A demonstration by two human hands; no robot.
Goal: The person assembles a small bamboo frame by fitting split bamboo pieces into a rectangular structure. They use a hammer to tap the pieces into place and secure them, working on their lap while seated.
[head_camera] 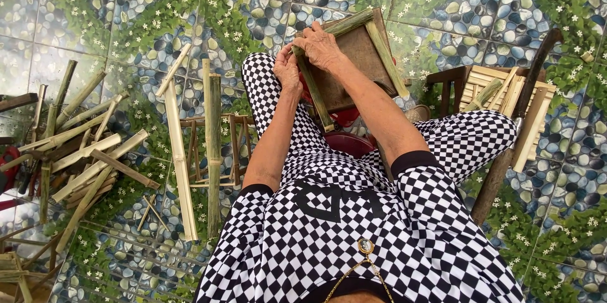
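Note:
I sit in black-and-white checked clothes, looking down at my lap. A small square frame of green bamboo strips (379,47) around a brown board (355,56) rests over my knees. My right hand (321,45) grips the frame's near-left corner from above. My left hand (288,70) presses against the left bamboo strip (316,97) just beside it. Both hands touch at that corner. Whether a small tool is in either hand is hidden.
On the pebble-and-leaf patterned tile floor, split bamboo pieces (79,145) pile at the left. Long bamboo slats (180,170) lean over a small wooden frame stool (218,151). A wooden chair with slats (499,97) stands at the right. A red stool (348,143) shows under my legs.

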